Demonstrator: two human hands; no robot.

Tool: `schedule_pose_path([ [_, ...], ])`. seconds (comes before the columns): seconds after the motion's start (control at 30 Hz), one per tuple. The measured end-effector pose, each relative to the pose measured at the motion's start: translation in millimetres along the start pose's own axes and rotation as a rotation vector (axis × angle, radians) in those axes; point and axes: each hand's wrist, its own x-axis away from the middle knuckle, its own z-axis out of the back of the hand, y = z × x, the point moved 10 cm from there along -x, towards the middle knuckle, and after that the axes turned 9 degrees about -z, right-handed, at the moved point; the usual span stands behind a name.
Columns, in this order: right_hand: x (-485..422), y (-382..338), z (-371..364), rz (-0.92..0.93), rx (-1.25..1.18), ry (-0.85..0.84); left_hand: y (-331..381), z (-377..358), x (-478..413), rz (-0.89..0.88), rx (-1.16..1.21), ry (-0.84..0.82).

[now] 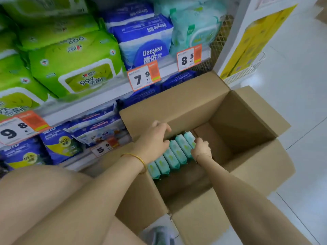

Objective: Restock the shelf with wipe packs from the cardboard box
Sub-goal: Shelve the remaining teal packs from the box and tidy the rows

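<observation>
Head view: an open cardboard box point(235, 119) stands on the pale floor point(300, 85) directly in front of the shelf point(106, 92), its flaps folded outward; inside, against the box's left wall, a row of teal wipe packs point(174, 152) stands on edge, packed face to face, running from near the person toward the far wall; the remainder of the box interior to the right of the row shows bare cardboard bottom; the left hand point(154, 137) reaches into the box at the left side of the row, fingers curled downward over the tops of the farther packs, the fingertips touching or just beside them; whether the fingers actually clasp a pack cannot be told, since the palm hides the contact; a gold bangle point(139, 160) sits on the left wrist; the right hand point(200, 149) lies at the right side of the same row, fingers bent and pressed against the end faces of the farthest packs, so the row sits between the two hands; whether it is truly gripping cannot be told; on the shelf above, green wipe packs point(74, 68) fill the left section, blue Deeyeo packs point(146, 38) the middle, pale teal packs point(194, 27) the right; price tags point(144, 76) reading 7.9, 8.5 and 9.8 hang along the shelf edge; a lower tier holds further blue packs point(60, 145) beside a 5.9 tag.
</observation>
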Motion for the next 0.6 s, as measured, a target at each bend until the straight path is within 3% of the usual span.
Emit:
schedule_pose_path([
  [0.17, -42, 17, -23, -0.13, 0.036, -0.032, -6, -14, -24, -0.013, 0.023, -0.081],
  [0.37, -67, 16, -43, -0.159, -0.051, -0.141, -11, -18, -31, 0.016, 0.067, -0.099],
  [0.6, -68, 31, -34, -0.192, -0.133, -0.083, -9, -22, -26, 0.023, 0.087, -0.091],
])
